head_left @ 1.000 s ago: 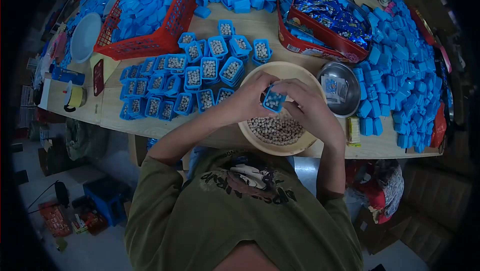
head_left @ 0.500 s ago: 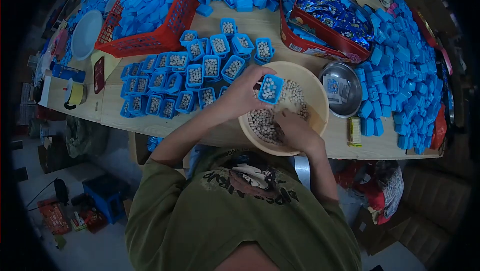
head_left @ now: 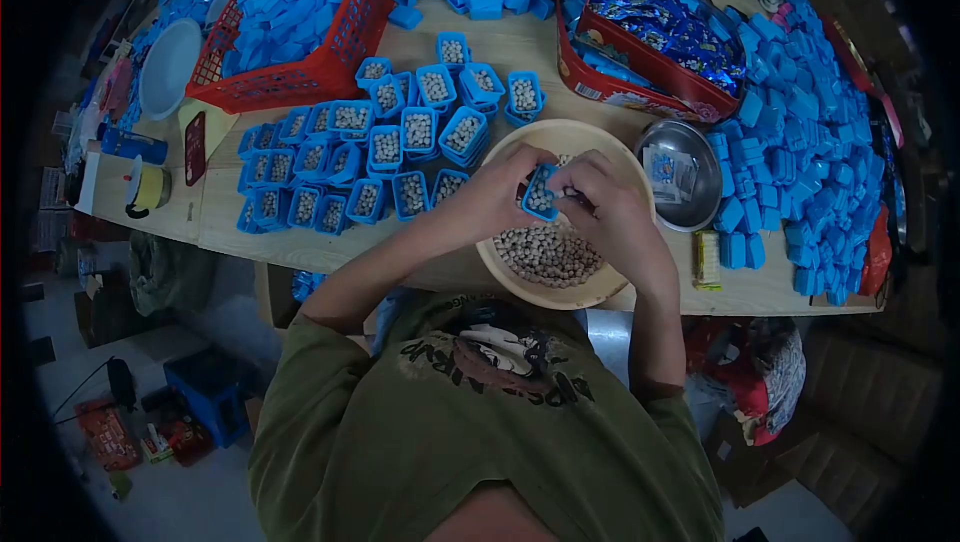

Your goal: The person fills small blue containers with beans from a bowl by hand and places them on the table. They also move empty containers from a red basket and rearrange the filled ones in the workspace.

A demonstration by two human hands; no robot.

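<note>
My left hand [head_left: 497,192] grips a small blue plastic box [head_left: 540,194] by its sides, tilted above a wide cream bowl [head_left: 497,284]. Pale round beads show inside the box. My right hand [head_left: 608,204] is at the box's right side, its fingers curled together at the opening with a few pale beads between them. Beneath both hands, the bowl holds a heap of the same pale beads [head_left: 550,257]. To the left stand several bead-filled blue boxes [head_left: 385,145], some of them stacked.
A red basket [head_left: 270,92] of blue pieces stands at back left. A red tin [head_left: 640,92] holds blue packets. Beside the bowl are a steel bowl [head_left: 705,217] with small packets and a yellow pack [head_left: 707,262]. Closed blue boxes [head_left: 790,122] pile up on the right.
My right hand has risen from the beads in the bowl to the blue box. The box, still in my left hand, is now partly covered by my fingers.
</note>
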